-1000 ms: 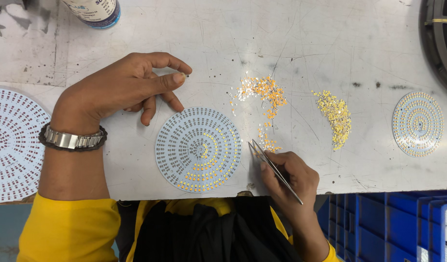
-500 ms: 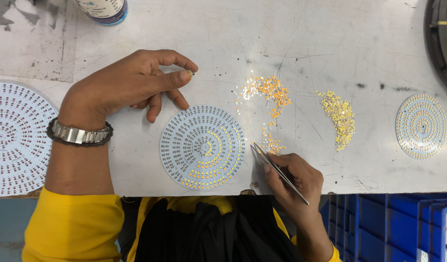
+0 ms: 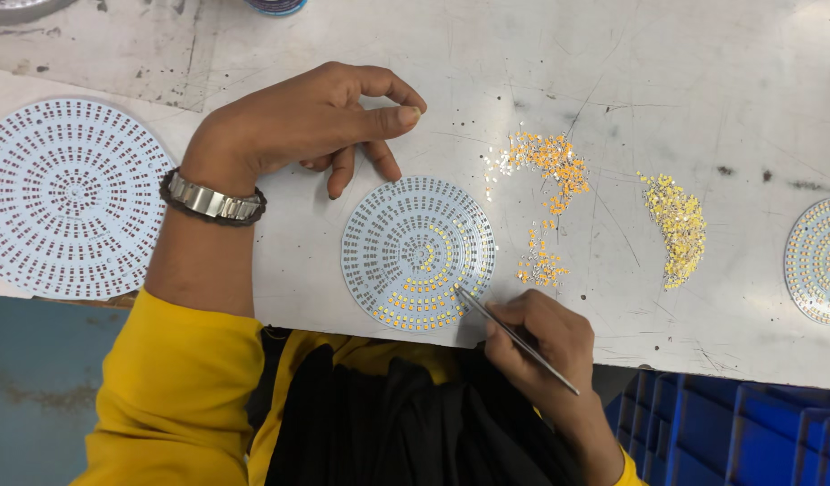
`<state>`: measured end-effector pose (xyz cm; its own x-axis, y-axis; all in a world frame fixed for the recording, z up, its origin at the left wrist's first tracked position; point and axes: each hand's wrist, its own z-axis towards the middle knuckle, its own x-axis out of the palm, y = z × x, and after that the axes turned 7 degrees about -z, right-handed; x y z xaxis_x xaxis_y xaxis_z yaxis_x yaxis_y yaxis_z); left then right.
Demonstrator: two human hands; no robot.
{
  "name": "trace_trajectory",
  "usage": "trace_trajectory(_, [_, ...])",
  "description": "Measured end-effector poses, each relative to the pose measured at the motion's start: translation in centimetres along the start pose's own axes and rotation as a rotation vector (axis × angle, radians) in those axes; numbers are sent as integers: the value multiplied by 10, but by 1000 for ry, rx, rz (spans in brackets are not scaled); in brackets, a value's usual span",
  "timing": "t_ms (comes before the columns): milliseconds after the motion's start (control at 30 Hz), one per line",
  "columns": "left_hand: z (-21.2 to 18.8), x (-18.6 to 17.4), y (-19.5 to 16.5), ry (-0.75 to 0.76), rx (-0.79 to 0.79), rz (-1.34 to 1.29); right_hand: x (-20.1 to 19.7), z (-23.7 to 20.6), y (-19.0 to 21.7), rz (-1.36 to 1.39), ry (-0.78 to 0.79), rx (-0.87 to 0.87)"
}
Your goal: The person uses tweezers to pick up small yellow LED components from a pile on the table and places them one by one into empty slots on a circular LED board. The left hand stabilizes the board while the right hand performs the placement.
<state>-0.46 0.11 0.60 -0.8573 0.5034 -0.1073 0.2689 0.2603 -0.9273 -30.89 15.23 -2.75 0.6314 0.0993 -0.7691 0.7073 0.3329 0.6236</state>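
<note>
On the far left of the grey worktable lies a big round LED board with no parts on it, and just right of it our left hand rests with loosely curled fingers that hold nothing, so it stays clear of the work. In the middle, near us, lies the small round LED board, flat so the tiny parts stay put. Our right hand pinches thin tweezers, tip on the board's near right edge; orange chips and yellow chips wait close by.

Round boards: 3
Chip piles: 2
Tweezers: 1
Hands: 2
Watch: 1
</note>
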Motion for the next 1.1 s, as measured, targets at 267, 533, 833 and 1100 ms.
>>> trace_trajectory(267, [0,1,1,-11,-13,16,-10,25,-5,59,117,-48])
trace_trajectory(533, [0,1,-1,-13,-39,8,-9,21,-9,65,66,-76])
trace_trajectory(833, [1,5,-12,-43,-103,43,-20,-1,-31,47,-271,375])
trace_trajectory(1100, [1,7,-15,-59,-131,45,-14,4,-25,-9,-330,348])
